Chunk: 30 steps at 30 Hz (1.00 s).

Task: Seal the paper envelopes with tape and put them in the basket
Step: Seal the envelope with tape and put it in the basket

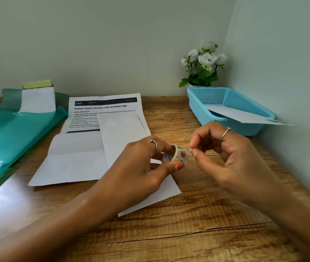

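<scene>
My left hand [146,163] grips the tape roll [176,156] above the envelope [131,148]; right hand [231,154] pinches its loose end, to pull a strip for sealing.

We find the blue perforated plastic basket [231,108] at the wooden table's [188,233] far right corner, a white paper envelope [244,115] lying in it. The potted white flowers [204,63] stand behind it. A folded white paper envelope [124,137] lies mid-table over a printed white sheet [86,140], and green plastic film [8,133] covers the left edge.
</scene>
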### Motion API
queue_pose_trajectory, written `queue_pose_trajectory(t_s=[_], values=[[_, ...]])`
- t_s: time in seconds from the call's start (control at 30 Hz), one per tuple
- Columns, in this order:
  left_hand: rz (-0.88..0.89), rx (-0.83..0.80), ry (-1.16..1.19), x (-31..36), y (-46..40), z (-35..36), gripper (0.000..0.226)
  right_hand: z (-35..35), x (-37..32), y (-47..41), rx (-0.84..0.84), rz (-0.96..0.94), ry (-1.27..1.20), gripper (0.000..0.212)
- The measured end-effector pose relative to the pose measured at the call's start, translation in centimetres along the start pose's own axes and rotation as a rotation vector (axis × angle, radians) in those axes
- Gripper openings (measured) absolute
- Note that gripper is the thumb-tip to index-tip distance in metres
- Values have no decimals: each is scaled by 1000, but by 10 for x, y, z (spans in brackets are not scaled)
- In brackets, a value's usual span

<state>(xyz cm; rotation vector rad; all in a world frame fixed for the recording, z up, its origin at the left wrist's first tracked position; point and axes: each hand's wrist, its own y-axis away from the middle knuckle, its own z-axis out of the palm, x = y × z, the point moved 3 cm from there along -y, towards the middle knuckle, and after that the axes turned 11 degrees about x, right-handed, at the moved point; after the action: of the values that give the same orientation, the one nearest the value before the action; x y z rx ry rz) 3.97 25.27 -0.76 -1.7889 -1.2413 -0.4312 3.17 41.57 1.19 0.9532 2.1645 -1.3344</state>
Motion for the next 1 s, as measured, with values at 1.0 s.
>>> queue_pose_trajectory(t_s=[1.0], values=[[-45, 132, -130, -1, -1, -4, 37, -1, 0, 1, 14, -15, 20, 18]])
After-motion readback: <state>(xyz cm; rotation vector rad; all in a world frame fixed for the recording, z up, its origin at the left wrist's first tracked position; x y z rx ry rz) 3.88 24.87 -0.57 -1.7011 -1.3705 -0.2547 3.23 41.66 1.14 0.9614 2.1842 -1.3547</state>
